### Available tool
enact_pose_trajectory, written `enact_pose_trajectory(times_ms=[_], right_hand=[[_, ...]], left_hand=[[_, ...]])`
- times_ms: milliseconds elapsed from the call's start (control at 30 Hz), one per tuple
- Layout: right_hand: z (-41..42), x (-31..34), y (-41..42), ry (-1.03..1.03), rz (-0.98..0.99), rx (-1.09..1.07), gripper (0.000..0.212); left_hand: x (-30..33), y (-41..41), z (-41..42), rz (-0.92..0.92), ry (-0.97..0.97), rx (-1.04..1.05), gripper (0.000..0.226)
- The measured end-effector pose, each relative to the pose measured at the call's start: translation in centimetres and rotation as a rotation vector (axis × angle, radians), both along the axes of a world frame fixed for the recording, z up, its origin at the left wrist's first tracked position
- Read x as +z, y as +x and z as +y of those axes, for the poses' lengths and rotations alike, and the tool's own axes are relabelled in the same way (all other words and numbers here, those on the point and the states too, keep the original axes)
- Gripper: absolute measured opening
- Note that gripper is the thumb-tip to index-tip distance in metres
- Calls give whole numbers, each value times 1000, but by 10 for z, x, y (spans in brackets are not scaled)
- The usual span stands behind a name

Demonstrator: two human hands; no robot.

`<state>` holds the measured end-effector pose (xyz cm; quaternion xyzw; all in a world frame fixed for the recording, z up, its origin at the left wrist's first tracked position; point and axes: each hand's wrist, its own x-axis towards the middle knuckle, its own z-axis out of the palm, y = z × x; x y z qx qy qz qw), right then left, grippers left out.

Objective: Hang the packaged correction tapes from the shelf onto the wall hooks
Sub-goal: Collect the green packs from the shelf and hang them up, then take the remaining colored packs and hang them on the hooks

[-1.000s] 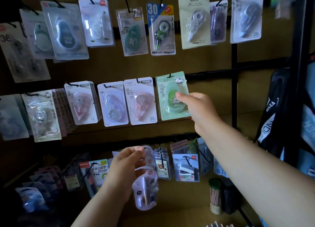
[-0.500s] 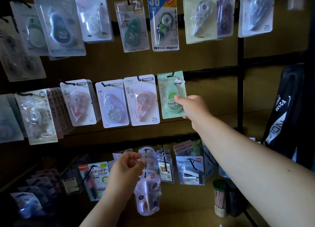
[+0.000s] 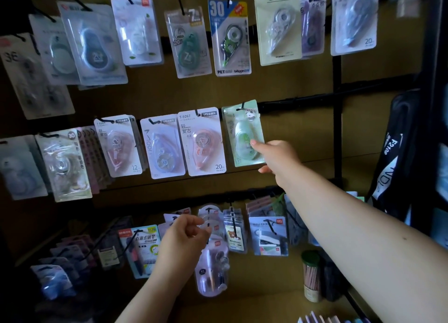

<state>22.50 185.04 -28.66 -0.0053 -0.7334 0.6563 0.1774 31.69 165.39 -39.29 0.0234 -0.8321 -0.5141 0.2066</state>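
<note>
Up on the wall, my right hand (image 3: 276, 158) pinches the green correction tape pack (image 3: 243, 133) hanging on its middle-row hook (image 3: 240, 107), while lower down my left hand (image 3: 184, 238) grips a clear pack (image 3: 213, 267) by its top.

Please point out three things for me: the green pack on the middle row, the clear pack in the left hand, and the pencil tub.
green pack (image 3: 238, 119): head view, upper card area.
clear pack (image 3: 212, 271): head view, middle of the blister.
pencil tub (image 3: 312, 278): head view, side wall.
</note>
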Motion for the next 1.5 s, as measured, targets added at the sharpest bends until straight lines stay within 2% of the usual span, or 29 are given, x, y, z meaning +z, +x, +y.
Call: enact_pose_trajectory(times_ms=[100,333,567,700,1000,1100,1267,1400,1500], right_hand=[[3,-2,4,-23,-39,-7,50],[13,-26,22,-44,-26,31,30],[23,-91,61,286,30,47,27],[34,-146,74,409,-49,46,28],[65,-259,69,584,-357,45,36],[78,-289,60,629,-459,16,37],[98,-332,43,632,-607,-31,31],[107,-365,33,607,-700,-40,36],[108,-391,24,612,-758,-15,32]], left_hand=[[-1,5,2,4,-24,-16,13],[-10,12,9,11,-83,-50,11],[-45,13,21,-52,-119,-128,10],[-81,7,28,-139,-141,-158,10],[-159,-18,61,-325,-316,-275,14],[-183,-27,70,-410,-312,-297,13],[-218,-42,82,-551,-279,-347,18],[-243,-54,88,-634,-278,-364,20],[-259,-61,91,-683,-268,-372,20]])
